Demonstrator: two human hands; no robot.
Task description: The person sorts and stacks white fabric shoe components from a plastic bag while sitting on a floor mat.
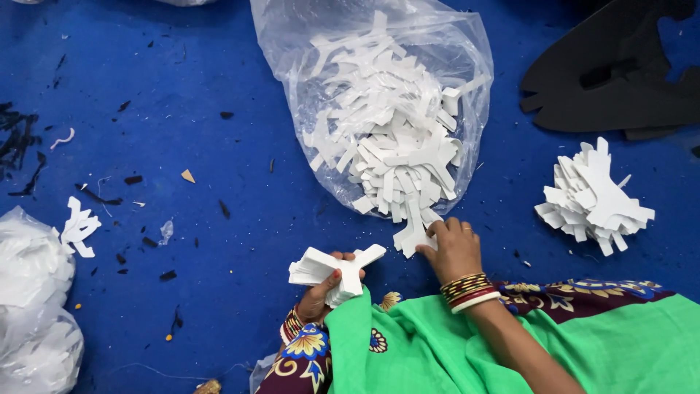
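Observation:
My left hand [321, 292] grips a stack of white Y-shaped foam cutouts [332, 268] just above my lap. My right hand [453, 248] rests on a single white cutout [413, 235] at the mouth of a clear plastic bag [467, 66], fingers pinching its edge. The bag lies open on the blue floor and is filled with several more white cutouts [397, 138]. Bangles circle both wrists. Green cloth [437, 350] covers my lap below the hands.
A separate heap of white cutouts [594, 197] lies at the right. Black foam sheets [620, 73] sit at the top right. Crumpled white plastic bags [33, 306] are at the lower left, with a few white cutouts [79, 228] and scattered black scraps [95, 195] on the blue floor.

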